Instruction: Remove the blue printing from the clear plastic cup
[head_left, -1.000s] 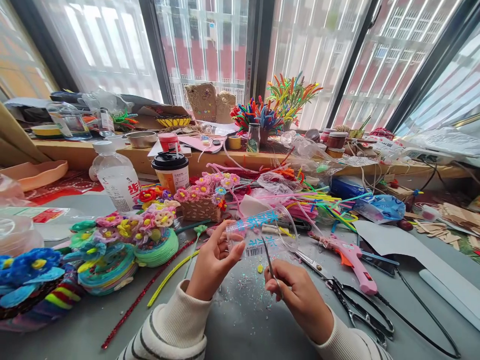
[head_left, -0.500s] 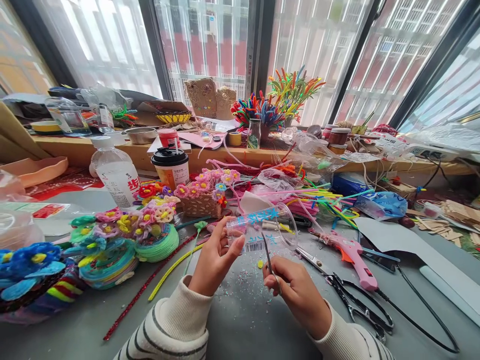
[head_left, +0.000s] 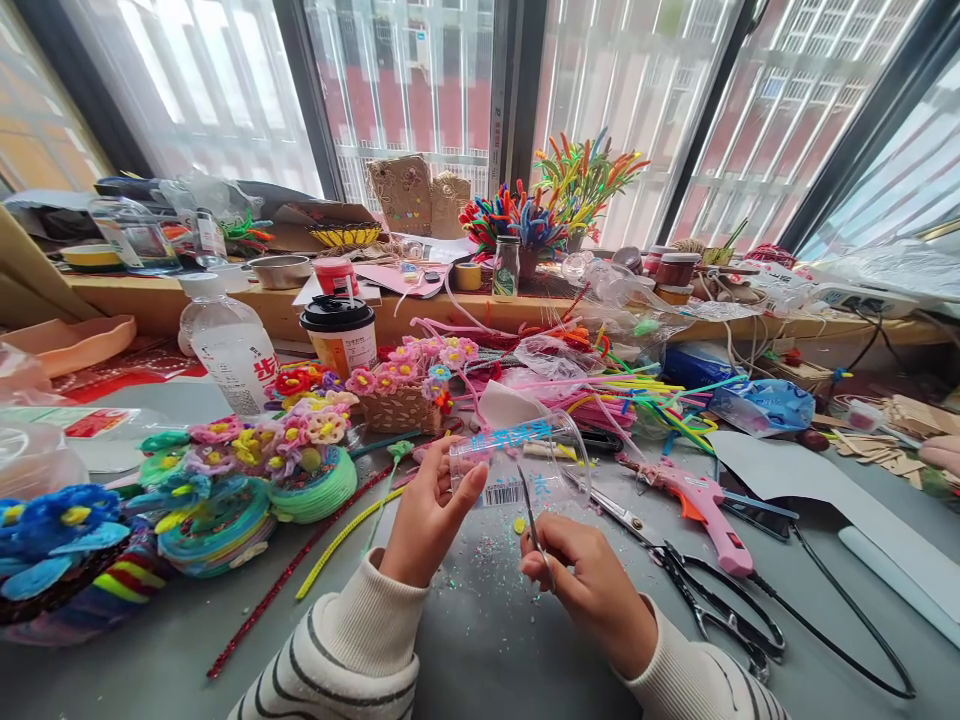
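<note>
A clear plastic cup (head_left: 491, 462) with blue print and a barcode lies sideways in the air, its wide rim to the right. My left hand (head_left: 429, 510) grips it by the left end, thumb in front. My right hand (head_left: 574, 575) is closed round the handles of small metal scissors (head_left: 531, 515). Their blades point up and overlap the cup's lower side near the barcode; whether they touch the plastic I cannot tell. Below the cup, glitter bits (head_left: 480, 580) and a small yellow piece (head_left: 519, 525) lie on the grey table (head_left: 465, 670).
Pipe-cleaner flower pots (head_left: 217, 530) stand at the left, near a water bottle (head_left: 232, 350) and a lidded paper cup (head_left: 341, 340). Black-handled scissors (head_left: 720, 610) and a pink glue gun (head_left: 705, 510) lie right. Part of another person's hand (head_left: 941, 452) shows at the right edge.
The cup has turned slightly in my left hand. My right hand and the scissors have shifted a little left. A person's hand has appeared at the right edge.
</note>
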